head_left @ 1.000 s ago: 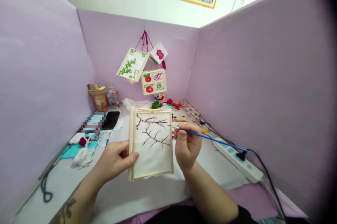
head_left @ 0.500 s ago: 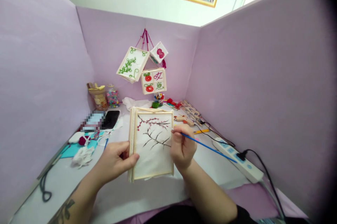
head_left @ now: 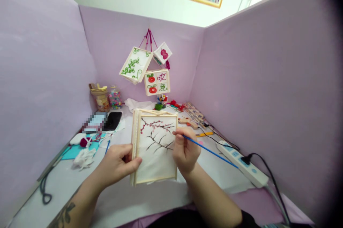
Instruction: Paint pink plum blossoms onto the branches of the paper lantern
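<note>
My left hand (head_left: 120,165) grips the left edge of a wooden-framed lantern (head_left: 157,167), its thumb lying over the front. White paper fills the frame, painted with dark branches; the upper branch (head_left: 157,125) bears small pink-red blossoms, while the lower one (head_left: 160,143) is bare. In my right hand (head_left: 187,151) a thin blue paintbrush (head_left: 210,148) is pinched between closed fingers. The brush's tip is close to the right side of the paper, near the upper branch; whether it touches, I cannot tell.
A white power strip (head_left: 242,163) with a black plug lies at right. Behind the lantern are a glue gun (head_left: 188,122) and a yellow pencil-like stick (head_left: 204,134). At left are a black phone (head_left: 113,121), crumpled tissue (head_left: 83,158) and jars (head_left: 115,99). Decorated lanterns (head_left: 157,82) hang at the back.
The right hand and brush have shifted very slightly left, the brush tip moving a little further over the paper. My left hand keeps its hold on the lantern.
</note>
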